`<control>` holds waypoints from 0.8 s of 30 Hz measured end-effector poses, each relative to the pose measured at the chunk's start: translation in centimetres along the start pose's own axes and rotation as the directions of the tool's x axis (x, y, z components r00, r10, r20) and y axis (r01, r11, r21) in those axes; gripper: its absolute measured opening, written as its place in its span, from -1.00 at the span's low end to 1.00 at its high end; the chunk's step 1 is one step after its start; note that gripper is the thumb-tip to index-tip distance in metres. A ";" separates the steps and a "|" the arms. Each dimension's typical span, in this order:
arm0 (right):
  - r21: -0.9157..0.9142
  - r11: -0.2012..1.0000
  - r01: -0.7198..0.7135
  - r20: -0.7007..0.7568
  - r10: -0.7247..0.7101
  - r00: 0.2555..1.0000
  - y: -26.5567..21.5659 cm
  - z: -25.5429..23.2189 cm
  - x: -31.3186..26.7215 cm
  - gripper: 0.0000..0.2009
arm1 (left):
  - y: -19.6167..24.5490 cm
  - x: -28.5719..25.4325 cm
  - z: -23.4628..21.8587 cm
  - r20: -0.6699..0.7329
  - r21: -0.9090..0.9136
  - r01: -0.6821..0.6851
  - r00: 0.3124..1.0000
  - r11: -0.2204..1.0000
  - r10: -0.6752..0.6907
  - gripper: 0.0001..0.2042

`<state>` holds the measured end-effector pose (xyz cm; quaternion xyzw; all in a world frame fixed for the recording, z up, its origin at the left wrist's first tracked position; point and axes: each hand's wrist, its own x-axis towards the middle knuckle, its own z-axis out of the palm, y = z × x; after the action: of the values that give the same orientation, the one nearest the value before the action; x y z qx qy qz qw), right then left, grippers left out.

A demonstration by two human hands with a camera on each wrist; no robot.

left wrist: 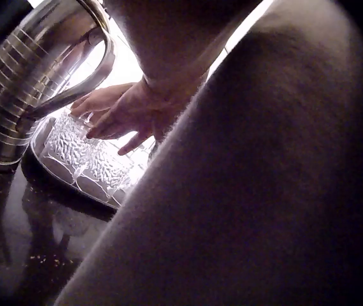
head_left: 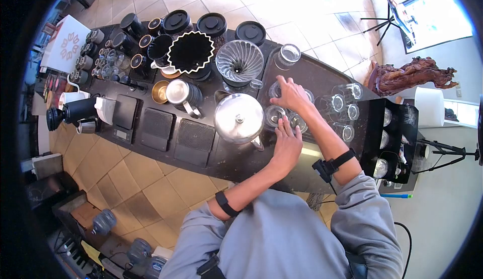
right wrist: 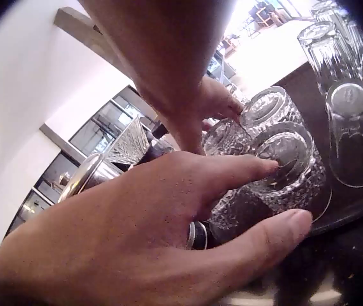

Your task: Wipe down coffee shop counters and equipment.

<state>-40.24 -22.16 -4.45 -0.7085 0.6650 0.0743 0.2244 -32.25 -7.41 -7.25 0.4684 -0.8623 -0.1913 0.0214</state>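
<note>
Beneath both hands (head_left: 287, 146) (head_left: 292, 97), textured glasses (head_left: 274, 115).

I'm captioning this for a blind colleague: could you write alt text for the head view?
Two bare hands over clear glasses on a dark tray, beside a shiny metal kettle; a ribbed clear dripper and black mugs stand nearby.

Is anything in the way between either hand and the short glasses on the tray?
Nothing visible is. The left hand is at the near side of the short glasses, the right hand over the far ones. The kettle stands to their left, not between.
</note>
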 end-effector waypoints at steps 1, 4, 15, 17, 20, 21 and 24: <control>0.005 1.000 -0.001 0.006 0.001 1.000 0.2 0.5 0.2 -0.27 | 0.1 -0.3 0.2 -0.020 0.018 0.001 1.000 1.000 -0.001 -0.39; 0.107 0.994 -0.024 -0.062 0.031 0.998 0.5 1.1 1.5 -0.24 | 0.0 -0.4 0.4 -0.052 0.042 -0.006 0.999 0.999 0.008 -0.39; 0.338 0.934 -0.115 -0.386 0.249 0.888 0.1 1.6 4.0 -0.27 | -0.1 -0.2 0.8 -0.040 0.065 -0.014 0.999 0.998 0.016 -0.37; 0.371 0.924 -0.094 -0.421 0.257 0.870 0.0 1.9 4.0 -0.27 | -0.1 -0.1 1.2 -0.059 0.115 0.003 0.998 0.993 0.004 -0.35; 0.370 0.929 0.012 -0.539 0.204 0.817 0.4 2.9 3.9 -0.33 | -0.4 -0.5 0.4 -0.038 0.075 -0.040 0.998 0.996 0.043 -0.27; 0.369 0.929 0.025 -0.537 0.191 0.822 0.4 2.8 3.8 -0.33 | -0.4 -0.5 0.5 -0.040 0.077 -0.025 0.999 0.997 0.028 -0.27; 0.339 0.941 0.009 -0.551 0.190 0.812 0.3 2.6 3.8 -0.39 | -0.3 -0.4 0.7 -0.042 0.031 -0.027 0.999 0.999 0.029 -0.25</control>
<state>-39.58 -24.58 -8.35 -0.6175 0.7378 -0.2436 0.1225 -31.91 -6.99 -7.91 0.4604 -0.8710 -0.1678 0.0351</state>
